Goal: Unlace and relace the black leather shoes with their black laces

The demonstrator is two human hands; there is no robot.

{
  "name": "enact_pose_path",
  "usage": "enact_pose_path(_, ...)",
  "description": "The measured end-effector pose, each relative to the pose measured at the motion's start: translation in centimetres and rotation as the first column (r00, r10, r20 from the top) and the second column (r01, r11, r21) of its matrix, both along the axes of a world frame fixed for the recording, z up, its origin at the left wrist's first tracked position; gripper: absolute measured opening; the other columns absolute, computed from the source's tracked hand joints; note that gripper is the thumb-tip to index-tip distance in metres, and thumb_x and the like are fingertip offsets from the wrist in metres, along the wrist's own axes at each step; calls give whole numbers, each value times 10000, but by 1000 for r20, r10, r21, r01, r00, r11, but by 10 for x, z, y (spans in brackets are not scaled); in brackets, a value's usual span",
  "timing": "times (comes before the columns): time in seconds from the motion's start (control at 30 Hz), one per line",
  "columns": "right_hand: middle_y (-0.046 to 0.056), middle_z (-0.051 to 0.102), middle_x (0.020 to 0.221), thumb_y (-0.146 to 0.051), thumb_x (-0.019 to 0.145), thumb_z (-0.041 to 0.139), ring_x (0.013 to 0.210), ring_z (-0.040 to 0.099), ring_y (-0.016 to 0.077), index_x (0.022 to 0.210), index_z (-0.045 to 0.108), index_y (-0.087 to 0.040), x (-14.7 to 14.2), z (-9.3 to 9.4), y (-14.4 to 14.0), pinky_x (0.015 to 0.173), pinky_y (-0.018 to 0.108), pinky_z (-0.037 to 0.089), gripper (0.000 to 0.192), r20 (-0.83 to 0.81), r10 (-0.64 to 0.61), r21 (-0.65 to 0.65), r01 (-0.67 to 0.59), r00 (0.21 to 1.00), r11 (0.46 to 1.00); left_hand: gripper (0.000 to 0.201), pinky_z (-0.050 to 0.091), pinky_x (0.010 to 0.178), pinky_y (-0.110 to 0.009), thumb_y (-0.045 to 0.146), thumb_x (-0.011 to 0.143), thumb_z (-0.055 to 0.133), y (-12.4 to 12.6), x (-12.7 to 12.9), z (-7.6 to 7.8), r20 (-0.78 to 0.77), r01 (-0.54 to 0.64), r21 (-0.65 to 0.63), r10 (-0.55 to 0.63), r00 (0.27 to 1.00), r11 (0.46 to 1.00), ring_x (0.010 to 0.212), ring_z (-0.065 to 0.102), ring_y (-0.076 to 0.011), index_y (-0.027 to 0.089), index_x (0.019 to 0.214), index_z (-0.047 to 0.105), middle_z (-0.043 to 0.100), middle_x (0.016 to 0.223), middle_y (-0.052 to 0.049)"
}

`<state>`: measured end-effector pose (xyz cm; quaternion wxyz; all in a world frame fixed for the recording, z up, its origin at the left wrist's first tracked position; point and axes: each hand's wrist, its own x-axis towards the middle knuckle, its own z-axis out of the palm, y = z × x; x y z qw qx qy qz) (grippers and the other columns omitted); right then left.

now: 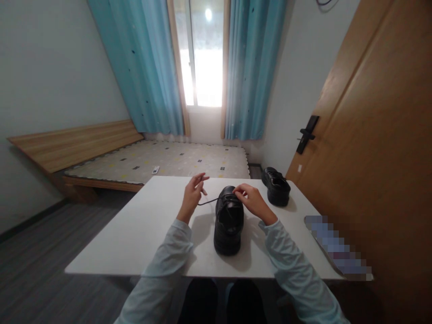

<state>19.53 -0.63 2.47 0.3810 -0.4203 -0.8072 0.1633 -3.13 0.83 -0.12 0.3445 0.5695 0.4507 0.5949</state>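
Note:
A black lace-up shoe [228, 225] stands on the white table [145, 234], its heel toward me and its toe pointing away. My left hand [193, 194] is raised to the left of the shoe, fingers stretched and apart. A dark shoelace [209, 201] runs from the shoe's front across to the base of that hand; its far end is not clear. Over the right side of the lacing, my right hand [250, 199] has its fingertips pinched together at the lace, partly hiding what they grip. The second black shoe [277, 186] rests at the table's back right.
On the table's right edge lies a flat, pixelated item [337, 247]. A wooden door [378, 135] stands close on the right. Beyond the table is a low bed [175, 157] with a small white object [155, 169] on it, below a curtained window [205, 67].

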Motion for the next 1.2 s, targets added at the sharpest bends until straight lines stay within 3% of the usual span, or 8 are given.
enact_pose_path(0.13, 59, 661, 911, -133, 842, 474, 807, 591, 160, 1000, 645, -172, -4, -3, 1, 778, 313, 464, 236, -81, -1, -15, -1, 997, 1000, 329, 470, 611, -222, 290, 846, 462, -13, 17, 7, -230, 203, 68, -183, 956, 977, 617, 536, -92, 174, 1129, 584, 667, 1054, -81)
enact_pose_path(0.27, 77, 588, 1066, -160, 811, 557, 953, 560, 191, 1237, 543, -230, -9, -6, -1, 885, 365, 446, 432, -91, -14, 74, 21, 996, 997, 282, 478, 793, -276, 320, 845, 488, -23, 26, 8, -347, 284, 34, -255, 902, 958, 873, 605, -171, 183, 1028, 653, 680, 1040, -69)
enact_pose_path(0.37, 103, 552, 1121, -201, 796, 614, 1042, 519, 227, 1088, 645, -211, -10, -7, -2, 939, 393, 407, 294, -18, -54, 130, 56, 998, 990, 259, 449, 886, -294, 331, 845, 505, -26, 28, 9, -372, 325, 42, -287, 883, 945, 960, 604, -193, 180, 957, 684, 694, 989, -63)
enact_pose_path(0.53, 78, 630, 945, -176, 810, 593, 951, 547, 218, 811, 648, -187, -9, -5, -1, 866, 373, 419, 57, 7, -51, 125, 49, 999, 991, 267, 469, 853, -307, 331, 857, 492, -24, 27, 8, -378, 275, 35, -242, 893, 961, 919, 608, -194, 191, 951, 699, 696, 962, -63)
enact_pose_path(0.73, 46, 635, 795, -187, 827, 563, 782, 558, 196, 817, 632, -190, 9, 0, 6, 741, 315, 414, 69, 7, -235, 169, 230, 972, 958, 301, 490, 767, -272, 180, 835, 445, -20, 26, 3, -380, 217, 148, -147, 913, 965, 875, 596, -160, 226, 972, 709, 659, 1058, -64)
enact_pose_path(0.93, 84, 643, 820, -233, 843, 572, 835, 548, 231, 815, 669, -189, 30, 2, 14, 767, 342, 393, 110, 92, -321, 196, 299, 943, 934, 324, 499, 782, -272, 234, 861, 446, -21, 28, 6, -346, 103, 137, -49, 937, 985, 927, 597, -169, 239, 1103, 662, 616, 1175, -62)
enact_pose_path(1.1, 66, 614, 793, -269, 821, 595, 755, 553, 194, 719, 640, -185, 38, -3, 20, 697, 312, 407, 140, 108, -381, 234, 348, 918, 908, 281, 487, 814, -290, 276, 875, 467, -17, 30, 1, -462, 164, 124, -90, 883, 979, 998, 591, -189, 233, 1055, 678, 639, 1145, -63)
enact_pose_path(1.2, 22, 588, 638, -299, 791, 615, 600, 549, 150, 665, 618, -177, 41, -6, 24, 594, 279, 421, 175, 10, -362, 134, 357, 932, 924, 245, 445, 917, -351, 289, 867, 498, -12, 34, -4, -543, 187, 150, -77, 836, 971, 1024, 576, -208, 244, 1003, 697, 660, 1090, -64)
